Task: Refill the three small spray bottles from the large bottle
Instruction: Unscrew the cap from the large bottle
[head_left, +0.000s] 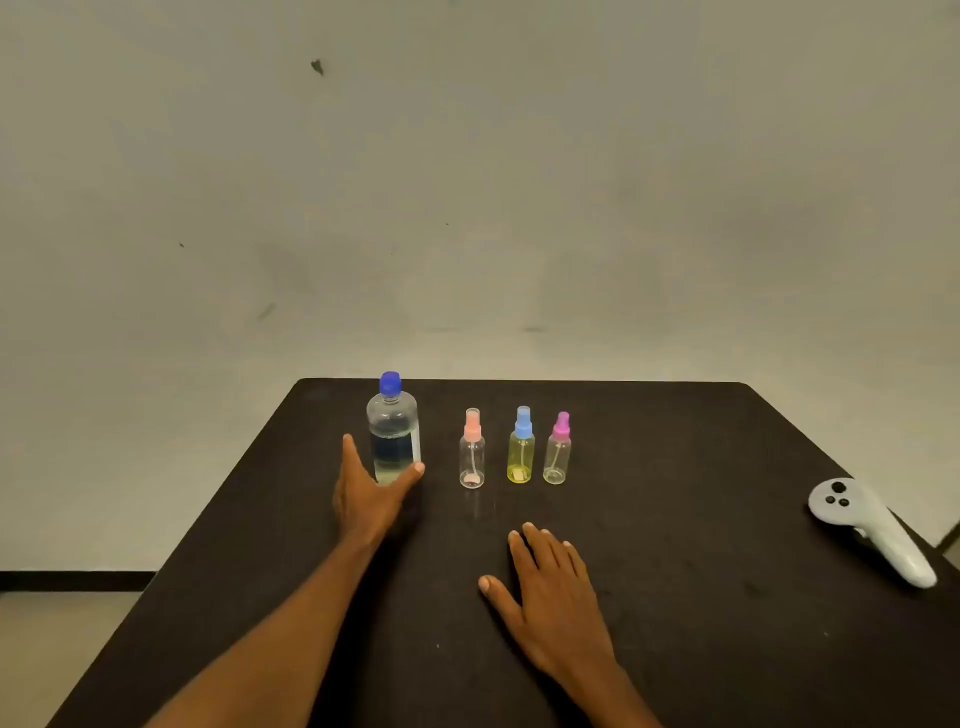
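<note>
A large clear bottle (392, 428) with a blue cap stands upright at the back left of the black table (675, 519), partly filled with liquid. To its right stand three small spray bottles in a row: a clear one with a pink top (472, 449), a yellow one with a blue top (521, 447) and a clear one with a magenta top (557, 449), all capped. My left hand (366, 491) is spread around the base of the large bottle, fingers on its left, thumb at its right. My right hand (550, 587) lies flat on the table in front of the small bottles.
A white hand controller (872, 530) lies near the table's right edge. A pale wall rises behind the table, and the floor shows at the left, beyond the table's left edge.
</note>
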